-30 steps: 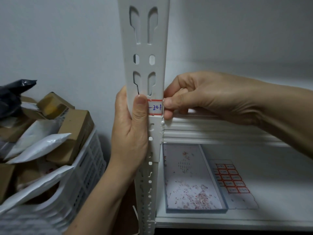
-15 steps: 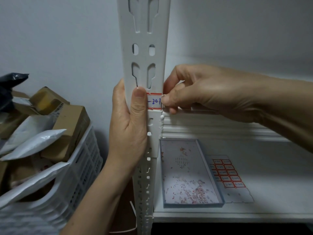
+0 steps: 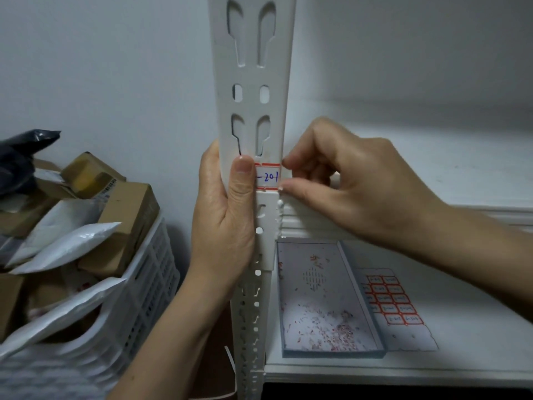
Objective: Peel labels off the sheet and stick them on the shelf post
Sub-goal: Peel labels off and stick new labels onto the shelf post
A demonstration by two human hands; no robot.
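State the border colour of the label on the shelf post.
Red: the label has a white field with blue handwriting; head view.

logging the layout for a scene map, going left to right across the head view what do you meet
white crate of parcels → left hand → label on the shelf post → right hand
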